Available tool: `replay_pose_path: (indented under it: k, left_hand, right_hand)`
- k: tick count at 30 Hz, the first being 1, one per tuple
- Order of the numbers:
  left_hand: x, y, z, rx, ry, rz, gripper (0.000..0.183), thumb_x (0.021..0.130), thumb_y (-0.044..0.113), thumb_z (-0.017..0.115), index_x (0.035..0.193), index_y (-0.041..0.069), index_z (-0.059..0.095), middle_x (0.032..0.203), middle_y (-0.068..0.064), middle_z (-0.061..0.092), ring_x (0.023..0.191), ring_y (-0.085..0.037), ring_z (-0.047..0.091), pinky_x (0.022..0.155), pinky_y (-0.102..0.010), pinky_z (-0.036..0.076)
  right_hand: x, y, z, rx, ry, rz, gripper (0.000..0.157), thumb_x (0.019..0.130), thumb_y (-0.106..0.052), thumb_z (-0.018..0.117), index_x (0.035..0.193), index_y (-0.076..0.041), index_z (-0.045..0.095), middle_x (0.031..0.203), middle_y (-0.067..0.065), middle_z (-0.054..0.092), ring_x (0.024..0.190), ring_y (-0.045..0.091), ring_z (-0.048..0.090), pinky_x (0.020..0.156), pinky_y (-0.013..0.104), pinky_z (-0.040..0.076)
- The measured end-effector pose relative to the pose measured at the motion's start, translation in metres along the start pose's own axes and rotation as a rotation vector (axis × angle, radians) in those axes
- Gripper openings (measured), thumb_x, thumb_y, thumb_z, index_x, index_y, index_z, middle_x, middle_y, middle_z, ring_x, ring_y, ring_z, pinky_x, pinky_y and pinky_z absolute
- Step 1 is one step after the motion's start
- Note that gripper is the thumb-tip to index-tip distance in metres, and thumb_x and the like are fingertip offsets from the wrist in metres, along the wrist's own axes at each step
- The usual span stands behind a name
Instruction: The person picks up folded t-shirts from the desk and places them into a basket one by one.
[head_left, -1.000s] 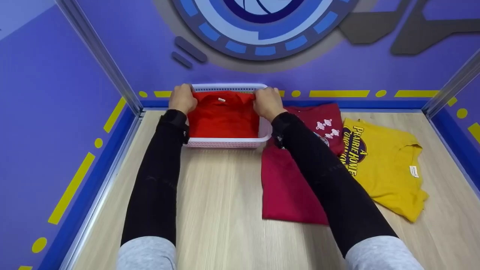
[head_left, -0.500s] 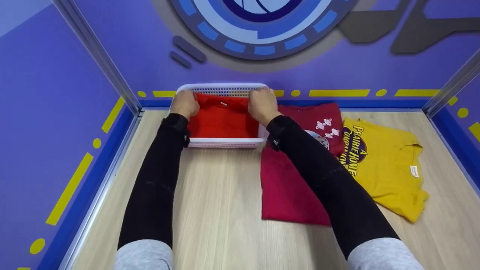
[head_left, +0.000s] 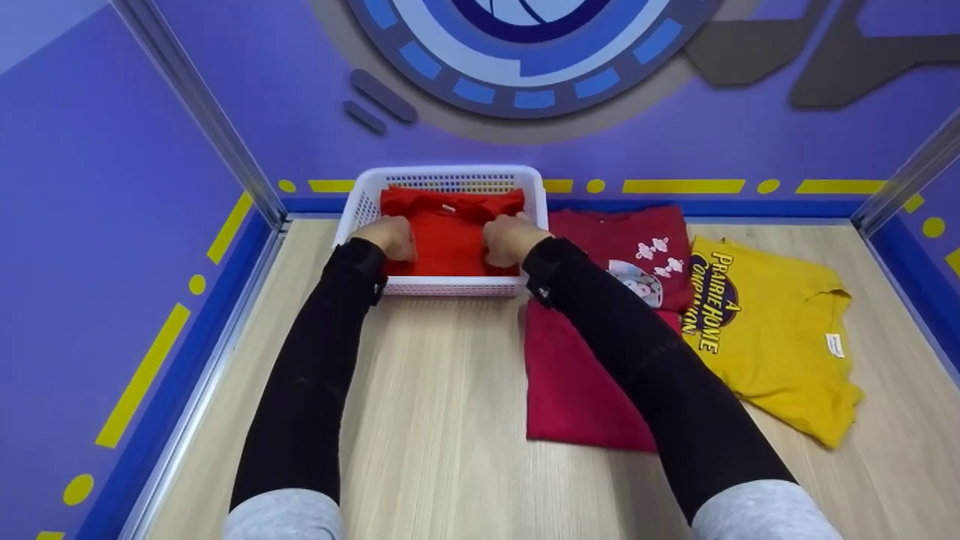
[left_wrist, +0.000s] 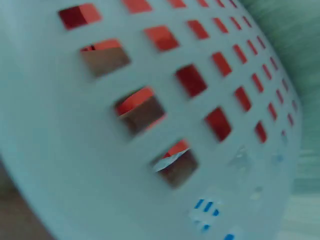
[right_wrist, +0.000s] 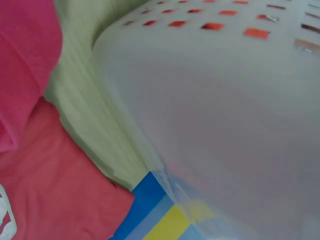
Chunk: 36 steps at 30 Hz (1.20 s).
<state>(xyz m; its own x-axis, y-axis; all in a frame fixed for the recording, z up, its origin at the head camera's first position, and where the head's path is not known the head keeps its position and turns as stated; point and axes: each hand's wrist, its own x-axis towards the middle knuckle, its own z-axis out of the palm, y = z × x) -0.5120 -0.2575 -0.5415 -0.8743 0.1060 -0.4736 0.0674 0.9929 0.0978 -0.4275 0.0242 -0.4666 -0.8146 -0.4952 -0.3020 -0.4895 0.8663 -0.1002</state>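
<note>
Legible text is found on one item only. The yellow shirt (head_left: 772, 330), lying flat at the right of the table (head_left: 435, 420), carries a print on its chest reading "A PRAIRIE HOME COMPANION" in yellow capitals on a dark purple ground; the last word is partly covered by the edge of the dark red shirt (head_left: 592, 375) and by a sleeve, so only its first letters are plain. A small white tag (head_left: 832, 345) near the yellow shirt's hem bears marks too small to read. The dark red shirt shows white and pale figures but no readable lettering. A blurred blue marking on the basket (left_wrist: 210, 210) in the left wrist view cannot be read.
</note>
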Motion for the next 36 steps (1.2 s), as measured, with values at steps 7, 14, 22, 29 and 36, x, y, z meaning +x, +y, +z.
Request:
replay_pose_path:
  k: [7, 14, 22, 29, 36]
  left_hand:
    - [-0.062, 0.031, -0.016, 0.028, -0.023, 0.025, 0.028, 0.097, 0.037, 0.077, 0.112, 0.013, 0.082, 0.122, -0.011, 0.077, 0.103, -0.029, 0.069, 0.1, -0.045, 0.06]
    - [-0.13, 0.073, -0.028, -0.136, 0.195, 0.169, 0.022, 0.104, 0.022, 0.063, 0.109, 0.008, 0.079, 0.114, -0.014, 0.075, 0.098, -0.029, 0.066, 0.094, -0.045, 0.057]
    - [-0.187, 0.141, -0.012, -0.277, 0.552, 0.451, 0.021, 0.109, 0.019, 0.064, 0.118, 0.01, 0.081, 0.111, -0.006, 0.08, 0.102, -0.024, 0.074, 0.098, -0.042, 0.061]
    - [-0.226, 0.199, 0.038, -0.231, 0.556, 0.685, 0.019, 0.11, 0.02, 0.064, 0.113, 0.01, 0.08, 0.103, -0.004, 0.078, 0.097, -0.02, 0.074, 0.092, -0.036, 0.063]
    - [-0.218, 0.222, 0.09, -0.041, 0.44, 0.685, 0.019, 0.108, 0.025, 0.069, 0.115, 0.012, 0.082, 0.107, -0.004, 0.079, 0.102, -0.021, 0.074, 0.096, -0.036, 0.061]
  right_hand:
    - [-0.01, 0.004, -0.001, 0.074, -0.028, -0.043, 0.028, 0.103, -0.033, 0.077, 0.122, -0.014, 0.085, 0.125, 0.006, 0.083, 0.124, 0.029, 0.073, 0.116, 0.047, 0.046]
    - [-0.03, 0.009, -0.008, 0.236, 0.117, -0.106, 0.023, 0.107, -0.025, 0.071, 0.111, -0.007, 0.084, 0.105, 0.01, 0.082, 0.095, 0.025, 0.072, 0.094, 0.042, 0.061]
    - [-0.092, 0.026, -0.012, 0.376, 0.4, -0.261, 0.02, 0.107, -0.016, 0.066, 0.102, -0.004, 0.082, 0.082, 0.006, 0.068, 0.069, 0.018, 0.057, 0.068, 0.032, 0.05]
    - [-0.159, 0.061, 0.022, 0.314, 0.393, -0.233, 0.014, 0.103, -0.014, 0.072, 0.097, -0.006, 0.082, 0.082, 0.005, 0.073, 0.073, 0.019, 0.062, 0.071, 0.038, 0.055]
    - [-0.207, 0.1, 0.075, 0.247, 0.314, -0.122, 0.01, 0.1, -0.016, 0.08, 0.102, -0.007, 0.085, 0.092, 0.005, 0.081, 0.086, 0.023, 0.072, 0.083, 0.048, 0.062]
